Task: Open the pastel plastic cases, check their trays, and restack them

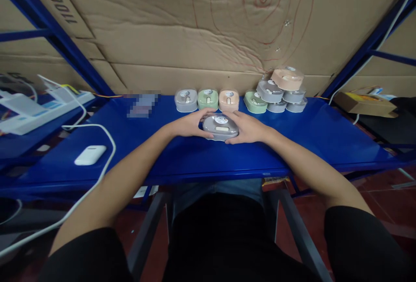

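Note:
A grey plastic box with a clear lid (222, 131) is held between both of my hands near the middle of the blue table. My left hand (191, 124) grips its left side, thumb along the front edge. On the opposite side my right hand (250, 127) wraps its fingers round the box. A round white sticker and a pale latch show on the lid. Just behind stand three similar boxes in a row: a grey one (186, 100), a green one (208, 100) and a peach one (229, 100).
At the back right, several boxes are stacked, with a peach box (287, 79) on top. A white earbud case (90, 155) lies at the left by a white cable (108, 136). Cardboard (156, 26) walls the back. A power strip (48, 113) sits far left.

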`<state>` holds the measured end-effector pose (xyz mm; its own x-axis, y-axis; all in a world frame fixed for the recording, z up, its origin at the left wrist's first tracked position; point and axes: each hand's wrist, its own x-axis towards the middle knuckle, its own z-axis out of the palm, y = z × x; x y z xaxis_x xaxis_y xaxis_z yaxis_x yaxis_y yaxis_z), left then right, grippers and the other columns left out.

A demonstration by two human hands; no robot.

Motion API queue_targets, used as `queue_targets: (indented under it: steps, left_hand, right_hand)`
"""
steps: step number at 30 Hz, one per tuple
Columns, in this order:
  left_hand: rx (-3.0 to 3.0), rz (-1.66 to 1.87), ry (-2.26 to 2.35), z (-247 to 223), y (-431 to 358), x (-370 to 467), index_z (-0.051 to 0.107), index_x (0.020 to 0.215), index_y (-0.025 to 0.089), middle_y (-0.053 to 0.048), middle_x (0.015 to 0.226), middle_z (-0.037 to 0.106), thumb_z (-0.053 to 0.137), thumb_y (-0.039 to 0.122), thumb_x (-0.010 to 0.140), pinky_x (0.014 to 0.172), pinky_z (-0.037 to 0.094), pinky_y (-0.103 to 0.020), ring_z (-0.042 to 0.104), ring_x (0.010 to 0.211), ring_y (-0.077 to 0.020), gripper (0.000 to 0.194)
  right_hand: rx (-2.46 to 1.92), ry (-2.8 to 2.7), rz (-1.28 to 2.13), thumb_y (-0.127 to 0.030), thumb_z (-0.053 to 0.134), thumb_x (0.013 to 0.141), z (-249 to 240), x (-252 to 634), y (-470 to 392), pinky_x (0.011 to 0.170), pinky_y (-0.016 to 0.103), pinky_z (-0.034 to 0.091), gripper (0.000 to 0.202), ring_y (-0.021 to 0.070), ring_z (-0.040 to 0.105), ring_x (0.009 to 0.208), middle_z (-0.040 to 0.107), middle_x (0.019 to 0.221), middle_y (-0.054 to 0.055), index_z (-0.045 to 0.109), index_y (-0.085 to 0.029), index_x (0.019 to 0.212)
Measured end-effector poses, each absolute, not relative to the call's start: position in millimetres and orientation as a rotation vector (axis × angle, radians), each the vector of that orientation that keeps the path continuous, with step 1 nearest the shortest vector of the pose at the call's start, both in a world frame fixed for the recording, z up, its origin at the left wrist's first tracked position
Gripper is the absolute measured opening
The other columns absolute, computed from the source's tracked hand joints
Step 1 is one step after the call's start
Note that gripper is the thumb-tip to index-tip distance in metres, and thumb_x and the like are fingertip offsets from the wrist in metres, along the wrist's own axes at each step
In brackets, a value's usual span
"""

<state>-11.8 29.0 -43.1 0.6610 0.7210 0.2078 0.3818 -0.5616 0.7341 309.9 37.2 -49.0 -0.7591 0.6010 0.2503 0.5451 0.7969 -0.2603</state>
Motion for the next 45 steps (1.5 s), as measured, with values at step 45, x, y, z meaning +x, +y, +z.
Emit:
queue_targets:
  steps: [45]
  left_hand:
    - [2.258, 1.191, 1.225, -39.0, 40.1, -23.2, 0.075, 0.127, 0.020, -0.016, 0.131, 0.084, 0.071, 0.068, 0.105, 0.115, 0.065, -0.053, 0.081, 0.121, -0.0334, 0.053]
  right_hand:
    - [-0.826, -2.457, 0.147, -0.083, 0.093, 0.082, -47.3, 309.0, 48.9, 0.128, 0.069, 0.054, 0.121, 0.0496, 0.067, 0.146, 0.071, 0.160, 0.021, 0.053, -0.024, 0.181]
